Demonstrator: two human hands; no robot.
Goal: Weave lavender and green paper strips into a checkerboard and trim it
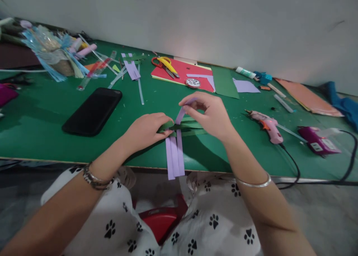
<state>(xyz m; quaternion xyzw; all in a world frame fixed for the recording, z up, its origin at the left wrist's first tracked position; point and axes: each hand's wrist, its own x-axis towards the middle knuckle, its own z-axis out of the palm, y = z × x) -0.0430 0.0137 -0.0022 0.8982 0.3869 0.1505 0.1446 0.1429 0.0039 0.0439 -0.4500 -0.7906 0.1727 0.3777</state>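
Purple paper strips (174, 157) lie side by side near the table's front edge, their lower ends hanging just past it. Dark green paper strips (192, 132) cross them, some passing over and some under. My left hand (149, 129) pinches the left end of the crossing, thumb and fingers on the green and purple paper. My right hand (208, 112) grips the upper end of one purple strip (181, 115) and holds it raised and curved above the green strips.
A black phone (93, 111) lies left of my hands. Yellow-handled scissors (167, 66) rest on red paper (181, 71) at the back. On the right are a pink glue gun (267, 126) and a purple power socket (319, 140) with a cable. Ribbon-trimmed craft pieces (56, 53) crowd the far left.
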